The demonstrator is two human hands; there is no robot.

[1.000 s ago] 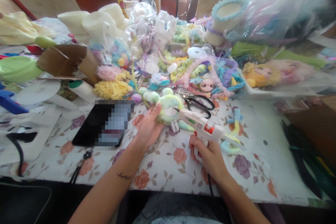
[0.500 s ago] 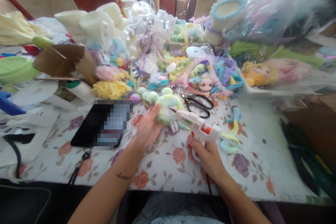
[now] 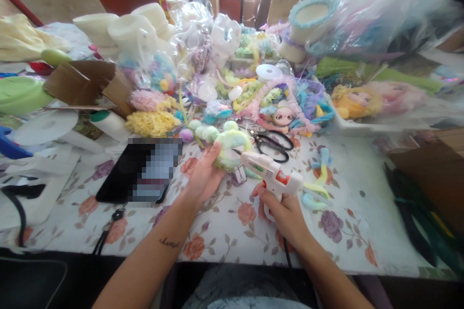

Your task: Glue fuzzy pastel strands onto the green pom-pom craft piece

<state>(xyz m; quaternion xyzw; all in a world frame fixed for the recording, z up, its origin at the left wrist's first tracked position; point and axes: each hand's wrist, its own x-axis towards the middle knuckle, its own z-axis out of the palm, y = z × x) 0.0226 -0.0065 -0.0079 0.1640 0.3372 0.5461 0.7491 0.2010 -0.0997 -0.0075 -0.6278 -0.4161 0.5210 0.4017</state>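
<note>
My left hand [image 3: 207,174] grips the left edge of a fuzzy pale green and yellow ring-shaped piece [image 3: 232,141], its thumb on top. In my right hand [image 3: 282,210] is a white hot glue gun [image 3: 270,170], held by its handle. The gun's dark nozzle points left, over the middle of the ring; whether it touches is too small to tell. A black cord hangs below the handle. Fluffy balls [image 3: 206,131] lie against the ring's upper left side. Black-handled scissors [image 3: 273,146] lie just behind the gun.
A phone [image 3: 139,171] lies left of my hands. Fuzzy blue and yellow strips [image 3: 322,178] lie to the right. Behind are yellow yarn [image 3: 152,123], a doll's head [image 3: 283,116], a cardboard box [image 3: 87,84], a spool [image 3: 268,72] and plastic bags. Dark green tools lie at far right.
The glue gun and my right hand have shifted very slightly left. Both hands keep their holds, and the ring stays in nearly the same spot.
</note>
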